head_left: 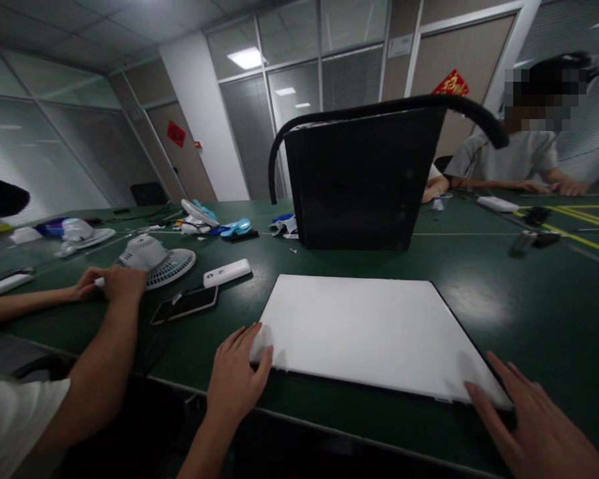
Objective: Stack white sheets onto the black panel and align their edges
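Note:
A flat white rectangular panel with a thin dark rim lies on the green table in front of me. At its near left corner rests my left hand, fingers stretched along the side edge and thumb apart. My right hand is at the near right corner, its fingers spread and the thumb over the panel's edge. Neither hand is closed round the panel. Behind it stands an upright black panel, with a black foam-like strip curving over its top edge.
The dark green table runs across the view. To the left are a phone, a white handheld device, a white fan and another person's hands. Across the table sits a co-worker.

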`<state>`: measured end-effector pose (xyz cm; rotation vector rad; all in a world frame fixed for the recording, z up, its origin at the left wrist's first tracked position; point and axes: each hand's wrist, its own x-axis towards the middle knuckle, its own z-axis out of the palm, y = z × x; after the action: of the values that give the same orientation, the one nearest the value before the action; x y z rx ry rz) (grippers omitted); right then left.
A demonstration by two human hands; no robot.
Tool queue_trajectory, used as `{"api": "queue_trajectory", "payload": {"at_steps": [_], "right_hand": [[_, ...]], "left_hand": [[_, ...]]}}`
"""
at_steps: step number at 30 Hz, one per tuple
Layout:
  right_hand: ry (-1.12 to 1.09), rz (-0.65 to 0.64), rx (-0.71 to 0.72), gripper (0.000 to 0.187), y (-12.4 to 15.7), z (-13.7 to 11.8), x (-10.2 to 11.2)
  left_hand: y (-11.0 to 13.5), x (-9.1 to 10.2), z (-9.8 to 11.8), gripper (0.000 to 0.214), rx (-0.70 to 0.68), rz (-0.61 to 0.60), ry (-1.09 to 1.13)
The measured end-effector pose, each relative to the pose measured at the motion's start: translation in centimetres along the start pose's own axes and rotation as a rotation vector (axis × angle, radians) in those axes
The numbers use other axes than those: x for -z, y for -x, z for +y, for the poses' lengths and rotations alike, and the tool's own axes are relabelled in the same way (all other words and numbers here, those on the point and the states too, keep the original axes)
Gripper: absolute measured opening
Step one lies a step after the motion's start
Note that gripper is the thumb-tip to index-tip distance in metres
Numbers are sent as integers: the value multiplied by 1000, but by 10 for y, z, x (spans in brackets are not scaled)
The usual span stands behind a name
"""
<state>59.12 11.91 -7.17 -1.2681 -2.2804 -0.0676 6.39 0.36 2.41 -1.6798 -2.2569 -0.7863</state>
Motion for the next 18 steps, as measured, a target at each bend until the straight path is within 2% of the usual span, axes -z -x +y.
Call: {"api": "queue_trajectory", "payload": {"at_steps": [6,11,18], "right_hand": [[26,91,-41,74,-11,-6,4],[17,87,-24,71,-21,-17,15],[41,102,-41,77,-27,-36,23]], "left_hand": [[1,6,2,52,-38,-11,3],[2,9,5,48,-56,-26,-14],[7,12,14,46,-58,-47,-56]]}}
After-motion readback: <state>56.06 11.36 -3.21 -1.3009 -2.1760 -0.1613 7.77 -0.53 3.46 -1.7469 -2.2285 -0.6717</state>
